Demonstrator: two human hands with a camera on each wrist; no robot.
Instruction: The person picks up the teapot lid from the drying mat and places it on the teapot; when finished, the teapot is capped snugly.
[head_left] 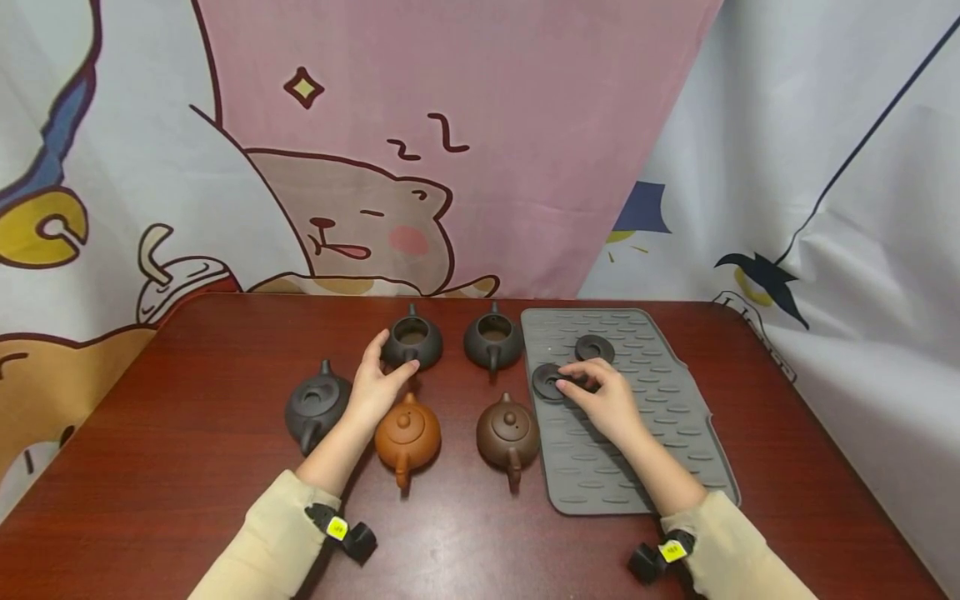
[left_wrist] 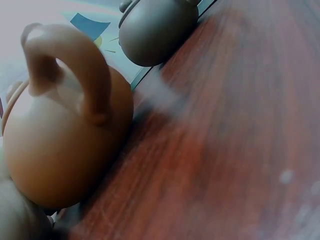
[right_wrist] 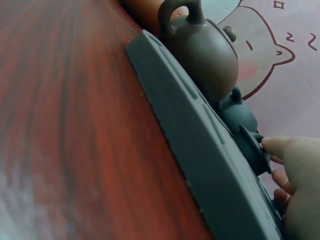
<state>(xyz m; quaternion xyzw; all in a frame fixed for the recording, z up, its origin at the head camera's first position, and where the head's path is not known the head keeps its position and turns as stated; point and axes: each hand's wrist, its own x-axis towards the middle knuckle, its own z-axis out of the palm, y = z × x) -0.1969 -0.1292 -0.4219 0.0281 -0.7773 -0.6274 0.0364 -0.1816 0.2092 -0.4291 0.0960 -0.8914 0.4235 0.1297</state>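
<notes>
My left hand (head_left: pixel 377 385) holds a lidless dark grey teapot (head_left: pixel 426 340) at the back, fingers at its left side and thumb at its front near the handle. With thumb and fingertips, my right hand (head_left: pixel 606 402) pinches a dark round teapot lid (head_left: pixel 546 385) over the left part of the grey mat (head_left: pixel 637 467). In the right wrist view this lid (right_wrist: pixel 251 150) looks tilted, its edge close to the mat. A second dark lid (head_left: pixel 595 348) lies just behind it. Another lidless dark teapot (head_left: pixel 492 340) stands between the hands.
An orange teapot (head_left: pixel 408 435) and a brown teapot (head_left: pixel 507 432), both lidded, stand in front. Left of my left forearm is a dark grey teapot (head_left: pixel 315 404) with a covered top. The reddish-brown table (head_left: pixel 187 400) ends at a printed curtain (head_left: pixel 525 125).
</notes>
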